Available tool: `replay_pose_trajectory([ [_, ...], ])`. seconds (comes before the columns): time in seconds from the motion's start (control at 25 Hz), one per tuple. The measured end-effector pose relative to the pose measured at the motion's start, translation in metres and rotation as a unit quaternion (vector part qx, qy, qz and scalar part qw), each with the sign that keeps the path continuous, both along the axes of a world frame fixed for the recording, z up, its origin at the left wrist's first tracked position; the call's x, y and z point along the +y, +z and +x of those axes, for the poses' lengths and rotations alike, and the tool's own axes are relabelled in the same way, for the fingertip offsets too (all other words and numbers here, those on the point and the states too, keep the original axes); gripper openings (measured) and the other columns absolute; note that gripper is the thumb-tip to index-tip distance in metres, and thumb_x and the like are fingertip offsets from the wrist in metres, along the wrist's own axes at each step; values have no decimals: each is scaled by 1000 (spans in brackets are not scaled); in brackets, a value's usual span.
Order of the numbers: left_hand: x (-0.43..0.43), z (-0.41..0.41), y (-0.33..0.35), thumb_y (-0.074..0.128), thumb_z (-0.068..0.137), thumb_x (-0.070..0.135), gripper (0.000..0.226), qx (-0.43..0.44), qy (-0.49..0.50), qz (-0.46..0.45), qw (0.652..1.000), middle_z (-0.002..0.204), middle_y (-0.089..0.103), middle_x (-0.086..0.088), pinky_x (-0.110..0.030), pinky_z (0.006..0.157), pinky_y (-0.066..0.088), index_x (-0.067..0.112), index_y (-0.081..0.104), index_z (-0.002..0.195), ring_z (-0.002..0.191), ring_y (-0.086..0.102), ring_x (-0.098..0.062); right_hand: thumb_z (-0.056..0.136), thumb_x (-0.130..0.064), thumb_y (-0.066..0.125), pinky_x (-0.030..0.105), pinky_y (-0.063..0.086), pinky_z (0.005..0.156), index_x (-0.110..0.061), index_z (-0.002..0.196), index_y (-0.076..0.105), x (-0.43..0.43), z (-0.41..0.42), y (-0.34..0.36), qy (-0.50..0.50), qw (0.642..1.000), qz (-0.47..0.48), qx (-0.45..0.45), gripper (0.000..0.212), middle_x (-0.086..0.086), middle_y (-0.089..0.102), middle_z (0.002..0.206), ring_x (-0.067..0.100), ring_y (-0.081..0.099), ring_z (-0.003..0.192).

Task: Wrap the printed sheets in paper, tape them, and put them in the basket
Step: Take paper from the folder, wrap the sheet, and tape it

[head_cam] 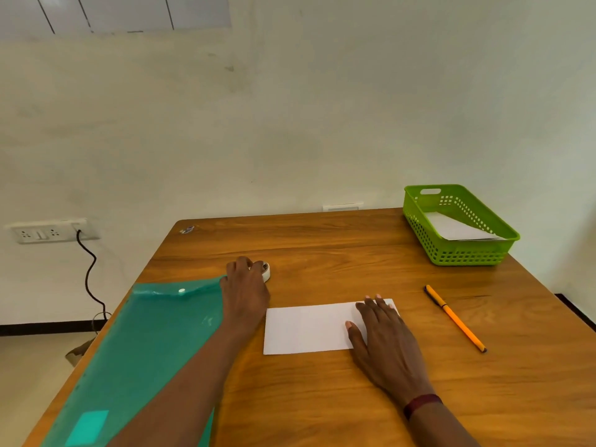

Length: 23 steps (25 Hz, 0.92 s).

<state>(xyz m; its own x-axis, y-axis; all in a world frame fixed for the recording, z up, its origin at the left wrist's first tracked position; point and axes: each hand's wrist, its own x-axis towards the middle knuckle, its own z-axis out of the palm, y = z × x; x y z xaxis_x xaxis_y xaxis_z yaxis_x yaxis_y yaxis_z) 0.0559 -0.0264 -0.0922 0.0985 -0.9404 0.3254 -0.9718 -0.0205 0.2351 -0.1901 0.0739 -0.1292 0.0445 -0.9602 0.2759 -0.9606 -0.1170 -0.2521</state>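
A white folded paper packet (306, 327) lies flat on the wooden table (322, 246) in front of me. My right hand (383, 337) presses its right end with straight, spread fingers. My left hand (246, 285) reaches to the far left of the packet, fingers curled round a small white tape roll (266, 271) that is mostly hidden under them. A green perforated basket (464, 253) stands at the table's far right corner, with a white wrapped packet (458, 229) inside it.
A teal plastic folder (138, 350) with a snap button lies along the table's left edge, under my left forearm. An orange pen (454, 317) lies to the right of the packet. A wall socket with a black cable is at far left.
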Motion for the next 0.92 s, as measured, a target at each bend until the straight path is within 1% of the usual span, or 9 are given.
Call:
replay_pose_trajectory([
  [0.08, -15, 8, -5, 61, 92, 16, 47, -47, -4, 31, 998, 138, 45, -7, -44, 103, 38, 27, 53, 137, 128, 36, -27, 93, -59, 16, 30, 27, 113, -19, 136, 53, 0, 1, -1, -16, 1000, -15, 9, 69, 5, 52, 144, 19, 40, 140],
  [0.16, -24, 10, -10, 59, 93, 18, 48, -76, -4, 58, 995, 142, 41, -9, -47, 108, 33, 30, 51, 139, 133, 31, -29, 94, -54, 27, 33, 43, 104, -18, 124, 64, 1, 1, -3, -30, 999, -40, 18, 60, 6, 63, 132, 20, 53, 129],
  [0.2, -27, 10, -12, 58, 94, 19, 47, -81, -1, 65, 995, 144, 40, -9, -48, 110, 32, 31, 50, 139, 135, 30, -30, 94, -53, 31, 33, 48, 99, -18, 119, 66, 1, 2, -3, -35, 998, -52, 22, 55, 6, 66, 126, 20, 58, 124],
  [0.36, -29, 7, -22, 58, 93, 13, 45, -44, -10, 46, 998, 145, 41, -12, -52, 116, 24, 27, 55, 136, 137, 29, -33, 94, -52, 39, 31, 51, 94, -19, 115, 68, 0, 0, -7, -30, 994, -93, 44, 49, 5, 69, 121, 19, 63, 117],
  [0.48, -21, -4, -24, 62, 90, 14, 43, 29, -33, 38, 998, 145, 42, -13, -49, 116, 25, 21, 58, 132, 135, 33, -33, 93, -51, 39, 30, 52, 92, -19, 114, 69, 0, 0, -8, -18, 991, -119, 56, 48, 5, 69, 121, 18, 64, 116],
  [0.56, -12, -15, -20, 64, 90, 21, 39, 96, -41, 39, 994, 144, 43, -13, -43, 110, 32, 17, 61, 128, 133, 36, -32, 93, -50, 39, 28, 54, 88, -20, 112, 70, 1, 0, -8, -11, 989, -137, 61, 47, 5, 70, 119, 18, 65, 114],
  [0.68, 4, -33, -13, 68, 88, 23, 39, 204, -56, 52, 976, 138, 48, -10, -34, 103, 38, 11, 64, 125, 128, 42, -28, 93, -50, 38, 27, 55, 85, -22, 112, 70, 3, 2, -7, -1, 988, -142, 65, 47, 3, 69, 120, 17, 65, 113],
  [0.8, 26, -50, -6, 71, 86, 21, 36, 290, -56, 30, 955, 129, 54, -7, -26, 94, 41, 9, 66, 119, 119, 52, -23, 93, -52, 39, 26, 55, 84, -23, 117, 67, 3, 2, -7, 17, 990, -135, 28, 47, 2, 68, 124, 16, 64, 115],
  [0.92, 53, -59, -4, 72, 87, 17, 34, 350, -51, -10, 935, 127, 56, -3, -17, 84, 39, 8, 65, 118, 108, 52, -11, 95, -50, 40, 21, 50, 87, -25, 121, 65, 10, 4, -3, 36, 990, -133, -27, 43, -1, 65, 129, 14, 61, 118],
])
